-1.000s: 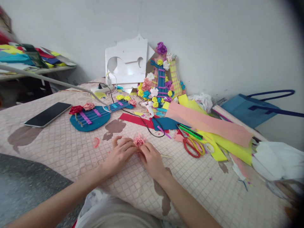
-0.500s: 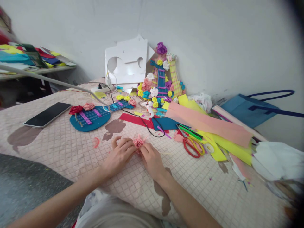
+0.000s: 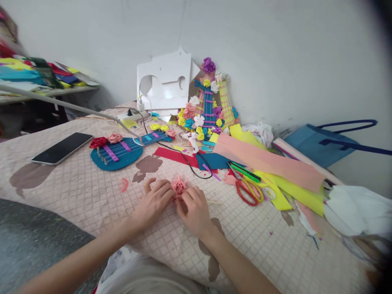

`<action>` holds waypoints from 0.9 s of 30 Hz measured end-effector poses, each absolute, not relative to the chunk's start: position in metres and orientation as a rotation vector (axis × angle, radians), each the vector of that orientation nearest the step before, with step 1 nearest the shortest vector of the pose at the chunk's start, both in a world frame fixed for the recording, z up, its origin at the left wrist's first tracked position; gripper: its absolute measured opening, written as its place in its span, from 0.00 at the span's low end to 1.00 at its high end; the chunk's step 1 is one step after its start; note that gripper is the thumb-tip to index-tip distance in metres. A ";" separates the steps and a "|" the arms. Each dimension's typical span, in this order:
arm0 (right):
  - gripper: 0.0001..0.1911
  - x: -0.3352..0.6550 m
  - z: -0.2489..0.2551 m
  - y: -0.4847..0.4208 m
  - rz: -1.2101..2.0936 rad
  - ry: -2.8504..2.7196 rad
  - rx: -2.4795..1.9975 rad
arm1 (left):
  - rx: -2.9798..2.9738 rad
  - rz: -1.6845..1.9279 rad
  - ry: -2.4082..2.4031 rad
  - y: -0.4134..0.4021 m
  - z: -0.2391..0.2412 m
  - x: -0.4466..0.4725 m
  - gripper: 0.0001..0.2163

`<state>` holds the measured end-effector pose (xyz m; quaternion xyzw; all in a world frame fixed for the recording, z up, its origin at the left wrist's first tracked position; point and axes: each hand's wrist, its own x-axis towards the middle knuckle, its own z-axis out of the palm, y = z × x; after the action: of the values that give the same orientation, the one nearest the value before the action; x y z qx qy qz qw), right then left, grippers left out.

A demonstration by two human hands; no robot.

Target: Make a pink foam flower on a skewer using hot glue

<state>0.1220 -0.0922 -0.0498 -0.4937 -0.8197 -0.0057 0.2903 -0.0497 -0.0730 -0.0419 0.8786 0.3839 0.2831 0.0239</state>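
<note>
A pink crepe-paper flower (image 3: 179, 185) is held between both hands just above the quilted table cover. My left hand (image 3: 158, 197) pinches its left side, with the index finger partly raised. On its right lower edge, the fingers of my right hand (image 3: 193, 208) are closed on the petals; the exact fingertip contact is hidden. A thin pale stick (image 3: 214, 202) lies just right of my right hand. Ahead and left lies a blue paper guitar (image 3: 122, 153) with purple strips, strings, and red and pink flowers on it.
A white glue gun (image 3: 191, 141) stands beyond the hands, its black cord looping over red and blue paper. Red-handled scissors (image 3: 246, 194) and a green cutter (image 3: 245, 171) lie to the right, beside pink sheet paper (image 3: 269, 161). A phone (image 3: 63, 148) rests at left. Decorated guitars (image 3: 208, 102) lean on the wall.
My right hand has shifted slightly on the flower, its fingers bending more and its back lifting. The flower shows a little more from above. My left hand is nearly unmoved.
</note>
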 end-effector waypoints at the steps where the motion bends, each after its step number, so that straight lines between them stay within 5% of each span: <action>1: 0.03 0.121 -0.051 -0.092 -0.032 -2.190 -1.327 | 2.720 0.877 1.185 -0.073 -0.041 -0.050 0.08; 27: 0.03 0.127 -0.055 -0.089 0.002 -2.241 -1.255 | 2.683 0.907 1.234 -0.080 -0.042 -0.050 0.10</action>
<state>0.1266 -0.0895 -0.0553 -0.4687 -0.8370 0.0008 0.2825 -0.0496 -0.0805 -0.0423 0.8681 0.3995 0.2934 0.0263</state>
